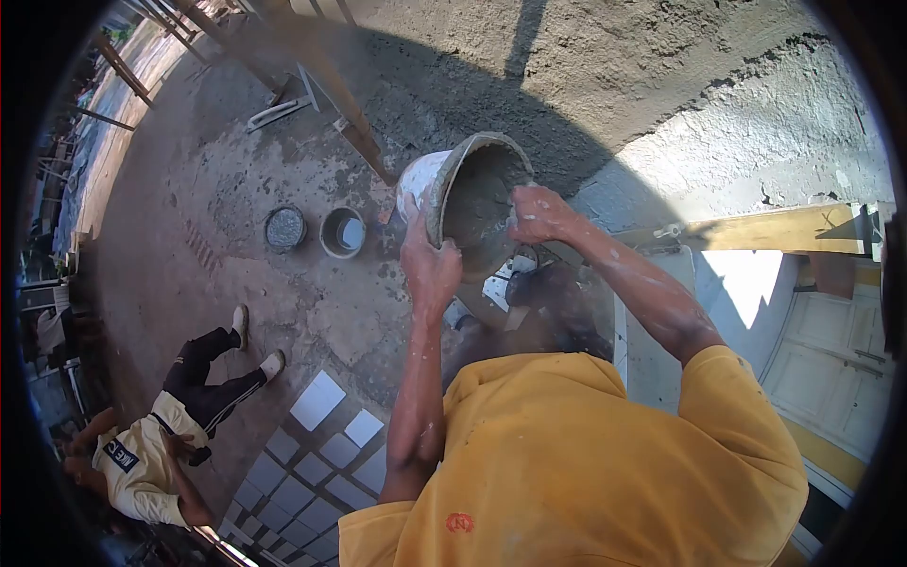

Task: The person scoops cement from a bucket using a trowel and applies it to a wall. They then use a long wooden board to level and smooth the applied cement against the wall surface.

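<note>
1. The left hand is gripping the left edge of a big bucket, just above the middle of the frame; its fingers are wrapping around the white outside, and its thumb side is lying by the open mouth; it is clamping onto the bucket.
2. The right hand is resting at the right side of the bucket's mouth; its fingers are curling in like a fist; I cannot tell if it is pinching the rim or something else.
3. The two hands are keeping apart, with the bucket's mouth lying between them; gray spots are dotting both arms.
4. The bucket is leaning, with its mouth facing the camera; wet gray mix is coating the inside.
5. A yellow shirt is filling the bottom of the frame; it is showing a red round mark with what looks like the letter N.
6. A person is showing at the lower left, wearing a pale shirt; a dark patch on it is seeming to say NIKE; the rest is looking too small to read.
7. Two small buckets are standing on the floor, left of the middle; pale square tiles are lying below them.
</note>
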Motion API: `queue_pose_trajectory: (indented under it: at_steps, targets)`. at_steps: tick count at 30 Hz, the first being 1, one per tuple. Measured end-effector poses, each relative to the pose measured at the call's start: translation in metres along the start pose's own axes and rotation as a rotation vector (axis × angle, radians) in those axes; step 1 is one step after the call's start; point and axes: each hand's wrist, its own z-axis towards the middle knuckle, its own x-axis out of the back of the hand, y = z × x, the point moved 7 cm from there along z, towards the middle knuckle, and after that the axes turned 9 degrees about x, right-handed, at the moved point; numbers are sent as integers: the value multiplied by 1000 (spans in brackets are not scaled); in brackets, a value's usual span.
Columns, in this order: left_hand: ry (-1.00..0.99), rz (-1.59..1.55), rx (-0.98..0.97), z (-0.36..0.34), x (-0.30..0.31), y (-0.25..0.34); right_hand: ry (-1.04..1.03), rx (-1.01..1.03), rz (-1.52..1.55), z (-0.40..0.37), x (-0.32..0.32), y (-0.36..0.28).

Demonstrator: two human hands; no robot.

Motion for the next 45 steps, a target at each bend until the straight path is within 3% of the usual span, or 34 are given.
queue_pose_trajectory:
  at_steps: [1, 2, 4, 6, 10, 13, 15, 18, 21, 23, 25, 26, 27, 28, 29, 31, 33, 35, 37, 38, 41, 43, 44, 45]
  targets:
    - [13, -1, 1, -3, -1, -6, -125, -5, 60, 8, -26, 16]
    - [21, -8, -6, -7, -7, -10, -53, 61, 149, 4, -43, 20]
    - [-52, -196, 147, -4, -16, -36, -14, -151, 449, -12, -26, -9]
    - [-85, -315, 255, -4, -16, -42, -180, -238, 656, -20, -8, -32]
    - [108, -534, 570, -25, -8, -82, -44, -5, 461, -24, 27, -43]
    - [247, -545, 788, -49, 4, -143, -53, 133, 354, -31, 109, -72]
    - [326, -560, 890, -68, 18, -153, -60, 273, 338, -36, 159, -85]
    - [374, -474, 933, -98, 35, -208, -193, 199, 507, -49, 229, -94]
    - [461, -402, 866, -125, 53, -227, -276, 71, 743, -48, 256, -42]
    - [447, -340, 935, -132, 58, -222, -197, 29, 1019, -36, 276, 24]
    - [501, -278, 940, -161, 75, -230, 260, -173, 804, -24, 347, 146]
    - [557, -260, 889, -170, 81, -242, 503, -201, 557, -40, 410, 174]
    - [617, -273, 830, -168, 77, -248, 672, -168, 490, -68, 469, 164]
    - [477, -354, 800, -162, 73, -241, 741, -93, 426, -82, 517, 123]
    - [482, -329, 835, -173, 76, -235, 810, -57, 390, -106, 530, 98]
    - [483, -309, 830, -147, 64, -221, 589, -119, 197, -106, 516, 71]
    - [387, -291, 825, -126, 48, -224, 378, -217, 120, -85, 450, 57]
    - [257, -370, 734, -110, 19, -251, 78, -207, 10, -47, 341, 63]
    - [201, -362, 709, -85, 4, -204, -80, -107, 171, -30, 211, 44]
    - [158, -354, 641, -73, -3, -192, -295, -196, 334, -34, 170, 7]
    - [37, -278, 551, -41, -19, -113, -172, 35, -52, -1, 51, -6]
    - [-30, -203, 553, -28, -21, -55, 291, 220, -185, -6, 8, -44]
    - [-76, -173, 386, -12, -31, -54, 520, 320, -238, -14, -2, -63]
    - [-118, -130, 224, -1, -34, -58, 507, 332, -243, -23, -4, -77]
